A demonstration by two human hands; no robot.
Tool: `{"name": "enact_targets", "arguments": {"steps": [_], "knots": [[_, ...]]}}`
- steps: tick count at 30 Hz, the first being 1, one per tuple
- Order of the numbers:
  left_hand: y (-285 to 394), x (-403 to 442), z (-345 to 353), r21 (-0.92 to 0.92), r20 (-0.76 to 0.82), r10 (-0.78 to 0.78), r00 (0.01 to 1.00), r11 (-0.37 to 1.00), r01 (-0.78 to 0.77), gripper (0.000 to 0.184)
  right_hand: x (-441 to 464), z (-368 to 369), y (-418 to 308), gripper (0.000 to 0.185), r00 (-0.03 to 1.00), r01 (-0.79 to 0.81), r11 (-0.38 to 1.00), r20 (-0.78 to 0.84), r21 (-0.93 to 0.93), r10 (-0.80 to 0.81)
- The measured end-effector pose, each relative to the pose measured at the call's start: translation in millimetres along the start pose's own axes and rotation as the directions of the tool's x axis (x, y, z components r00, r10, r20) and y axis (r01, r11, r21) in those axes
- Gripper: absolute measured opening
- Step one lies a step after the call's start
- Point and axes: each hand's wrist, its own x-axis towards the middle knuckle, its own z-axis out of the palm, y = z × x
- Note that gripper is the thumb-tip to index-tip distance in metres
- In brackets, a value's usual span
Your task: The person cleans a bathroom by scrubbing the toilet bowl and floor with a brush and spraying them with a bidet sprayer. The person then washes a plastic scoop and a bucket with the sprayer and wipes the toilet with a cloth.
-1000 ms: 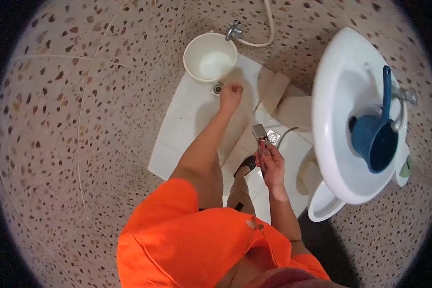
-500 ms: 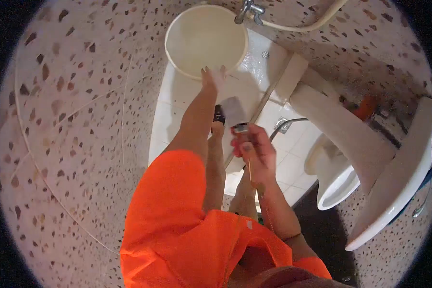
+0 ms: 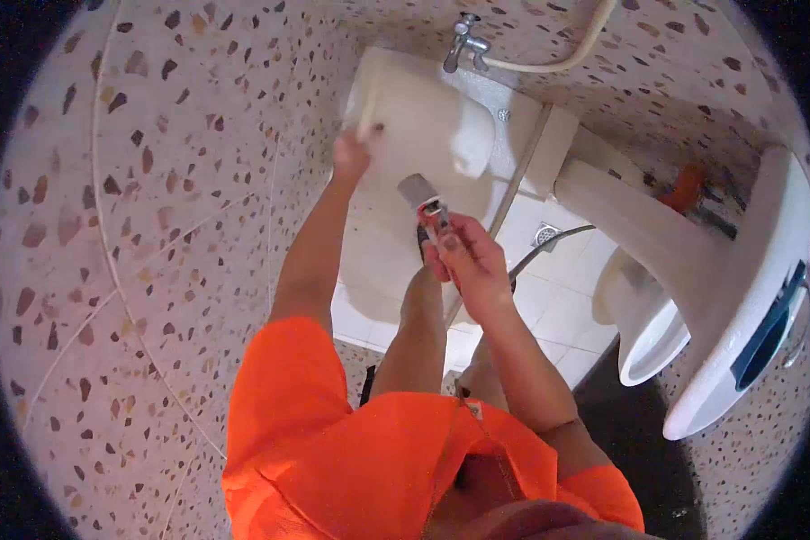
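Note:
The cream-white bucket point(image 3: 432, 112) lies tipped on its side on the white tiled floor below the tap, its rim at the left. My left hand point(image 3: 352, 155) is at that rim, fingers curled round the edge and slightly blurred. In my right hand point(image 3: 471, 256), the fingers wrap the handle of what looks like a flat paintbrush point(image 3: 418, 191), with a broad greyish head and a band of metal and red. The brush head points up and left, apart from the bucket. Shadow hides the bucket's inside.
A metal tap point(image 3: 463, 43) with a pale hose point(image 3: 585, 40) is on the far wall. To the right stand a pedestal washbasin point(image 3: 738, 310), a toilet point(image 3: 654, 346) and a floor drain point(image 3: 545, 235) with a dark hose. A speckled wall point(image 3: 171, 225) runs along the left.
The bucket has gone from upright to lying on its side. My left hand has moved left with its rim. My right hand still holds the brush, now turned more to the left.

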Motion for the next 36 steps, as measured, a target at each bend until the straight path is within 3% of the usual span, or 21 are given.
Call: {"name": "enact_targets", "arguments": {"steps": [1, 2, 4, 5, 6, 7, 9, 11, 12, 14, 18, 20, 24, 26, 27, 29, 30, 32, 33, 35, 36], "knots": [[5.1, -11.0, -12.5, -0.03, -0.01, -0.142, 0.99, 0.989, 0.142, 0.031, 0.9, 2.2, -3.7, 0.027, 1.0, -0.004, 1.0, -0.02, 0.031, 0.005], [-7.3, -21.6, -23.5, 0.169, -0.094, 0.081, 0.992, 0.984, -0.064, 0.032, 1.0, -7.3, -3.8, 0.023, 0.994, 0.088, 0.991, -0.078, 0.1, -0.081], [-36.4, -47.5, -35.2, 0.373, -0.144, 0.306, 0.941, 0.897, -0.235, 0.033, -1.6, -39.1, -5.0, 0.021, 0.978, 0.173, 0.969, -0.148, 0.177, -0.147], [-44.2, -60.7, -37.0, 0.097, -0.179, 0.029, 0.983, 0.995, -0.011, 0.031, -7.1, -48.0, -17.1, 0.02, 0.956, 0.11, 0.98, -0.287, 0.164, -0.059], [-38.7, -76.4, -39.8, -0.187, -0.131, -0.248, 0.96, 0.957, 0.222, 0.031, -10.8, -62.0, -19.6, 0.021, 0.936, 0.124, 0.965, -0.35, 0.232, -0.036], [-32.6, -92.2, -40.5, -0.19, -0.134, -0.249, 0.959, 0.957, 0.221, 0.031, -16.3, -75.2, -25.1, 0.022, 0.941, 0.163, 0.954, -0.329, 0.251, -0.075], [20.0, -125.4, -43.2, -0.205, 0.165, -0.093, 0.982, 0.971, 0.126, 0.028, -27.7, -94.3, -30.6, 0.023, 0.93, 0.169, 0.977, -0.35, 0.133, -0.113], [33.8, -147.4, -30.2, 0.184, 0.277, 0.13, 0.952, 0.965, -0.186, 0.04, -44.2, -95.6, -32.7, 0.022, 0.964, 0.12, 0.986, -0.25, 0.113, -0.088], [39.0, -156.9, -21.8, 0.187, 0.265, 0.123, 0.956, 0.966, -0.176, 0.04, -54.5, -95.9, -31.9, 0.022, 0.985, 0.079, 0.993, -0.16, 0.088, -0.064], [50.9, -172.9, -2.1, 0.455, 0.562, 0.302, 0.77, 0.665, -0.593, 0.026, -76.6, -86.7, -16.1, 0.021, 0.992, -0.091, 0.996, -0.091, 0.0, 0.09], [41.6, -206.6, 14.2, 0.53, 0.737, 0.217, 0.64, 0.403, -0.746, 0.017, -101.4, -64.4, -4.9, 0.019, 0.988, -0.143, 0.97, 0.038, -0.198, 0.153], [26.5, -226.2, 16.7, 0.462, 0.805, 0.329, 0.493, 0.173, -0.87, 0.016, -98.6, -66.1, -3.2, 0.021, 0.996, 0.06, 0.978, 0.07, -0.201, -0.047], [52.1, -273.7, 4.3, 0.451, 0.759, 0.384, 0.526, 0.272, -0.85, 0.013, -113.4, -81.8, 5.6, 0.024, 0.983, 0.154, 0.984, 0.112, -0.087, -0.144], [65.1, -291.0, 3.7, 0.527, 0.607, 0.433, 0.667, 0.408, -0.745, 0.023, -131.4, -101.2, 15.7, 0.028, 0.994, -0.073, 0.975, 0.058, -0.209, 0.087], [72.6, -297.8, -0.7, 0.537, 0.6, 0.431, 0.674, 0.407, -0.739, 0.023, -140.8, -116.7, 24.3, 0.028, 1.0, -0.018, 0.988, 0.016, -0.15, 0.021], [82.6, -301.3, -6.3, 0.616, 0.183, 0.204, 0.962, 0.739, -0.274, 0.046, -147.6, -163.5, 45.6, 0.028, 0.986, 0.128, 0.991, -0.103, -0.038, -0.131], [68.9, -298.7, -8.9, 0.57, 0.019, 0.194, 0.981, 0.804, -0.17, 0.051, -155.0, -185.3, 41.1, 0.023, 0.976, 0.209, 0.977, -0.054, -0.035, -0.211], [10.1, -295.1, -10.2, 0.334, -0.253, 0.045, 0.967, 0.941, 0.044, 0.055, -169.5, -219.0, 46.0, 0.018, 0.96, 0.192, 0.981, -0.208, -0.004, -0.189], [3.0, -305.2, -16.9, 0.078, -0.22, -0.221, 0.95, 0.967, 0.243, 0.051, -173.9, -232.4, 49.8, 0.016, 0.945, 0.187, 0.98, -0.259, -0.067, -0.198], [-26.9, -324.3, -18.8, -0.186, -0.39, -0.292, 0.873, 0.954, 0.236, 0.038, -172.4, -268.1, 68.6, 0.016, 0.944, 0.167, 0.986, -0.284, -0.026, -0.168], [-50.0, -332.5, -20.9, -0.381, -0.289, -0.48, 0.828, 0.851, 0.36, 0.033, -170.6, -278.3, 76.9, 0.016, 0.941, 0.164, 0.986, -0.293, -0.033, -0.166]]}}
